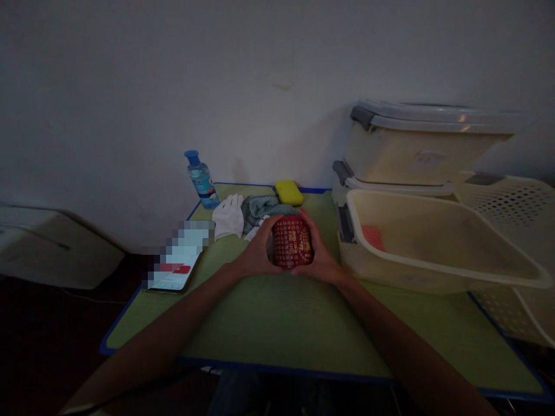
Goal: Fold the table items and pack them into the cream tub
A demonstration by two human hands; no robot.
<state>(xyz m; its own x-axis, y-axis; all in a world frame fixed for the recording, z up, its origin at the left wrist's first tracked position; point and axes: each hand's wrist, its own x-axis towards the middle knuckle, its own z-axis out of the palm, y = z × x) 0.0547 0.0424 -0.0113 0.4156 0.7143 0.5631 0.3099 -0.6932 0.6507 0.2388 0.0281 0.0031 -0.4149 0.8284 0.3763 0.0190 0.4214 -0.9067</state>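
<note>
Between my two hands is a small red box with gold lettering, gripped at its sides above the green table. My left hand wraps its left side, and my right hand wraps the right side. Both thumbs press along the near lower edge, while the fingers curl round the far side and are partly hidden. Just behind the box lies a crumpled grey-green cloth. Next to the cloth is a white glove, and a yellow sponge-like block rests near the wall.
A blue bottle stands at the back left corner. A phone or tablet with a lit, partly blurred screen lies at the left edge. On the right, an open cream bin holds a pink item; a lidded bin stands behind it.
</note>
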